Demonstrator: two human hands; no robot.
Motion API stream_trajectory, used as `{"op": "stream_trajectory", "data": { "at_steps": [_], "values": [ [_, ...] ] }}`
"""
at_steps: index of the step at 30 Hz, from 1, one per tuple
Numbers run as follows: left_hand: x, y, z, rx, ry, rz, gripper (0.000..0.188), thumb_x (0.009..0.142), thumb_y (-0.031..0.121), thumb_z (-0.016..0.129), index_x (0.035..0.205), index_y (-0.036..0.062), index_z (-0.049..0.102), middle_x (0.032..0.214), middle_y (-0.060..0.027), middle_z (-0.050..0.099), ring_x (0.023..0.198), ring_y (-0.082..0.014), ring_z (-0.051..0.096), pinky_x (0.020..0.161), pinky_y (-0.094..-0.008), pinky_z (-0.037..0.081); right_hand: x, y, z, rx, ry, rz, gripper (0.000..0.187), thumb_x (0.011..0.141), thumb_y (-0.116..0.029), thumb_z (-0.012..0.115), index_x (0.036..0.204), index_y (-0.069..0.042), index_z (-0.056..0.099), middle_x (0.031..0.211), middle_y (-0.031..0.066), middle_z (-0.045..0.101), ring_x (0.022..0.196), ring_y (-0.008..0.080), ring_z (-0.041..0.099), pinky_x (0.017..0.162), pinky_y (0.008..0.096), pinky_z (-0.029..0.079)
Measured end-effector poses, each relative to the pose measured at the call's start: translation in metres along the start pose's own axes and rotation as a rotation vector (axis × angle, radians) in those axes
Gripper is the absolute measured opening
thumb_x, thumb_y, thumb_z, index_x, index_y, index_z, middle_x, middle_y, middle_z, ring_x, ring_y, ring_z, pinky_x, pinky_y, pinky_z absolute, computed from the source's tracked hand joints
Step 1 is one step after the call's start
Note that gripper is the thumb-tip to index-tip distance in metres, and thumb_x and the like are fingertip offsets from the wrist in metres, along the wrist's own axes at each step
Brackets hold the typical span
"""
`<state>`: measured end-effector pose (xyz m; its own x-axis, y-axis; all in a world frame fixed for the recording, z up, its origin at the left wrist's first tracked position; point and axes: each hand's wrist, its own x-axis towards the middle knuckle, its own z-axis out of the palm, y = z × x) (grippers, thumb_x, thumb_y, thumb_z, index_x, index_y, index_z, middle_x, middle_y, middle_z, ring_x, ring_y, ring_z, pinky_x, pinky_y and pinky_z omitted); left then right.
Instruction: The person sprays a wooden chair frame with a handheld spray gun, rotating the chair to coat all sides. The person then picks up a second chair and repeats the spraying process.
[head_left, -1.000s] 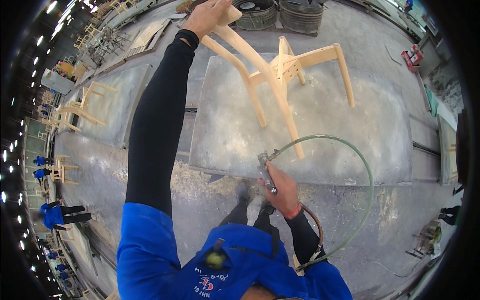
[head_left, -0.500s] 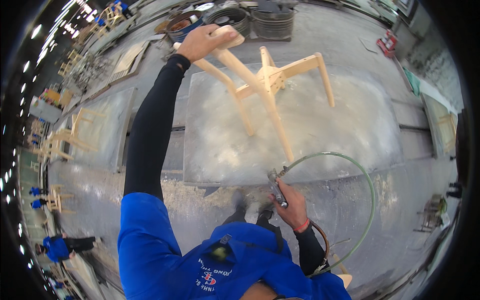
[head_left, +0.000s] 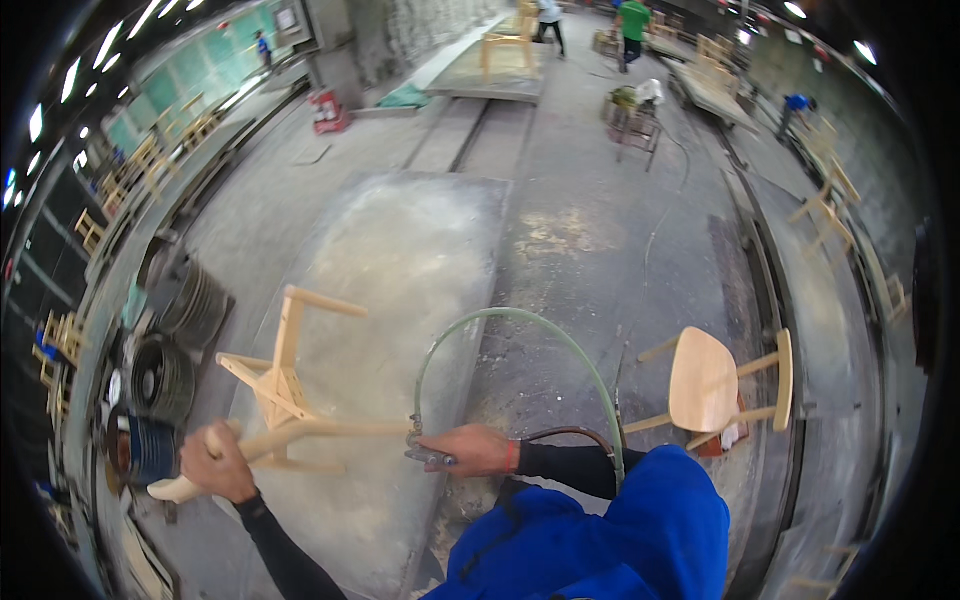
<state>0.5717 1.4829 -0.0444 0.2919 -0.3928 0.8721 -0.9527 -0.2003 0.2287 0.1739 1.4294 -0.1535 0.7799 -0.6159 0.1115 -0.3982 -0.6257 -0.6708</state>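
unfinished wooden chair frame (head_left: 285,400) lies tipped on its side on the pale, dusty platform (head_left: 400,260), legs sticking up and sideways, so that its joints and undersides face the person. left hand (head_left: 215,462) is closed around the curved back rail at the near end, apparently to steady the frame and keep it from rolling. right hand (head_left: 475,450) grips a small metal air tool (head_left: 425,452) fed by a green hose (head_left: 520,330), which loops up and round behind the forearm; the tool's tip sits just beside the end of one leg. both hands are wrapped tight, neither open. to the right, well apart, a finished chair with a seat (head_left: 715,385) lies on the concrete floor. dark stacked rings (head_left: 165,375) sit left of the frame.
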Motion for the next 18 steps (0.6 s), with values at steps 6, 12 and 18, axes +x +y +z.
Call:
{"op": "stream_trajectory", "data": {
  "at_steps": [6,12,18],
  "values": [
    [-0.047,0.051,0.012,-0.294,-0.264,0.554,0.038,0.098,0.036,0.058,0.087,0.0,0.066,0.081,-0.0176,0.064,0.081,-0.0395,0.062,0.094,-0.0561,0.046,-0.013,0.034,-0.029,-0.032,0.058,0.054,0.057,0.098,-0.047,0.066,0.142,-0.014,0.058,0.106,0.0173,0.073,0.09,0.0367,0.072,0.075,0.0485,0.056],
    [-0.034,-0.072,0.016,-0.142,-0.23,0.074,0.045,0.107,0.024,0.047,0.136,-0.0085,0.061,0.143,-0.0273,0.058,0.137,-0.0453,0.05,0.117,-0.0525,0.037,-0.042,0.062,-0.051,-0.006,0.116,0.061,0.061,0.097,-0.051,0.066,0.143,-0.011,0.06,0.117,0.0165,0.074,0.092,0.033,0.074,0.078,0.0423,0.058],
    [-0.011,-0.247,0.045,0.356,-0.13,0.107,0.04,0.103,0.008,0.047,0.141,-0.0015,0.057,0.144,-0.0172,0.061,0.136,-0.034,0.054,0.115,-0.0402,0.044,-0.042,0.039,-0.054,0.117,0.194,0.069,0.051,0.094,-0.031,0.076,0.136,-0.003,0.066,0.116,0.0216,0.074,0.103,0.0344,0.075,0.088,0.0392,0.058]
  ]
}}
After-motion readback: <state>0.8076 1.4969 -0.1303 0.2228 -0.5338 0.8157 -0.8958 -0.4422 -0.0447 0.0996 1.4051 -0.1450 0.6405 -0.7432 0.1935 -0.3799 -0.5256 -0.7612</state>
